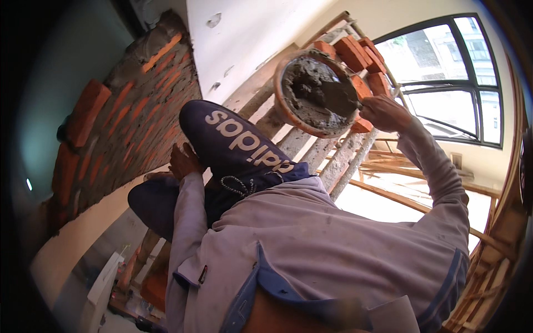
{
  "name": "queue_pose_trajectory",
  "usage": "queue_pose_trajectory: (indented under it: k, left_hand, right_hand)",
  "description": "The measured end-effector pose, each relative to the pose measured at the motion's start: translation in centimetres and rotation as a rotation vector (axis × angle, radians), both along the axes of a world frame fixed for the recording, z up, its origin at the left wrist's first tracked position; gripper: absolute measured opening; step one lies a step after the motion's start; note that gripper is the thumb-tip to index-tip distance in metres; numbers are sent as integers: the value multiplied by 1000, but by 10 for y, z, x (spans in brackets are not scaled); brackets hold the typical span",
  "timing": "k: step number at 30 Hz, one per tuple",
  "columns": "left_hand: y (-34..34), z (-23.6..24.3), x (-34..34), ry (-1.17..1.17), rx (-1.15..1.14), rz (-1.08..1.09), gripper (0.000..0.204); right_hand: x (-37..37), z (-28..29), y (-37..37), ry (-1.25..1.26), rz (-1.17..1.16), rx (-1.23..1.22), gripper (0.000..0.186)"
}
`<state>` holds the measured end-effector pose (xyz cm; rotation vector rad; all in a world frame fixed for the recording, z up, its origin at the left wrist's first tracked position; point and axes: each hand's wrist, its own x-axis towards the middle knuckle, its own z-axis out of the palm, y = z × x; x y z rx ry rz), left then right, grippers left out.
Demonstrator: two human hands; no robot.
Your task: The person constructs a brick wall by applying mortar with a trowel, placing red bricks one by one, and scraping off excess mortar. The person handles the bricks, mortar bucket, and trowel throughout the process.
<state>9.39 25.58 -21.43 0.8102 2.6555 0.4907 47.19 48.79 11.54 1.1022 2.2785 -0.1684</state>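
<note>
My right hand (386, 112) is closed around the handle of a trowel (340, 99). The trowel's blade lies in wet grey mortar (302, 83), inside a round orange-brown basin (281, 102) beyond my bent knee. My left hand (185, 161) is beside my dark trouser leg, close to an unfinished brick wall (144, 119). Its fingers are apart and bent, with nothing visible in them; whether they touch the wall I cannot tell. One brick (89, 111) stands out at the wall's upper left edge.
Loose red bricks (352, 53) are piled behind and right of the basin. Beneath it runs a slatted platform (338, 161) with gaps between its bars. A black-framed window (472, 83) is at the upper right, with wooden poles (388, 197) below. A white wall (239, 33) rises ahead.
</note>
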Motion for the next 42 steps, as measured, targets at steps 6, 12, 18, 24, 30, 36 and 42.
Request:
queue_pose_trajectory:
  k: [6,12,18,24,30,36,42]
  left_hand:
    - [9,25,2,-73,-102,-44,53]
    - [2,9,8,-43,24,29,52]
    - [2,15,6,-81,-3,5,53]
    - [11,22,11,-70,20,-19,51]
    - [-1,13,7,34,70,4,45]
    - [4,6,11,-17,67,-25,49]
    - [4,11,10,-52,58,-21,48]
  right_hand:
    - [0,-2,-30,330,-409,-362,28]
    - [44,-21,-60,618,-659,-455,24]
    - [11,22,-86,710,-769,-286,38]
    - [-102,20,-47,899,-394,-416,38]
    - [-236,-13,17,950,-118,-947,33]
    - [-261,-52,87,1119,-570,-943,25]
    - [-184,57,16,1309,-222,-584,32]
